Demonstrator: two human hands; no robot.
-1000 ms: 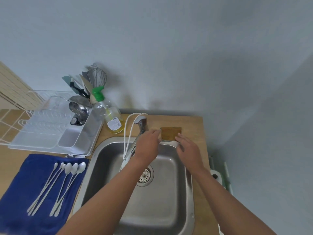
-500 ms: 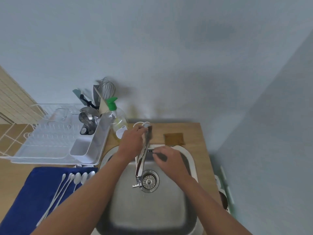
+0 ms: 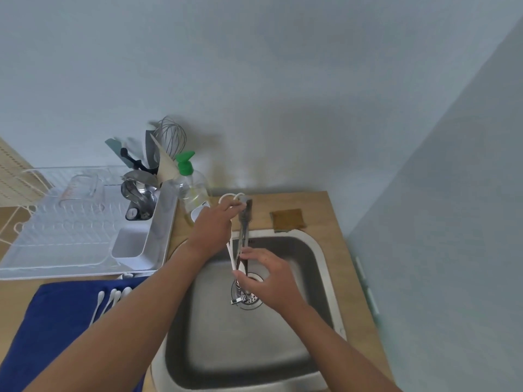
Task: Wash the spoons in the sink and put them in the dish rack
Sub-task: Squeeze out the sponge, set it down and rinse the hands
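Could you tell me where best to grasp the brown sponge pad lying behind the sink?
Pinch the flat brown sponge pad by its left and right edges from above. It lies flat on the wooden counter, with bare wood around it.

Both forearms are bare to the frame's edge, no sleeves showing. The left hand [image 3: 210,227] and right hand [image 3: 270,278] wear no gloves, rings or watch.
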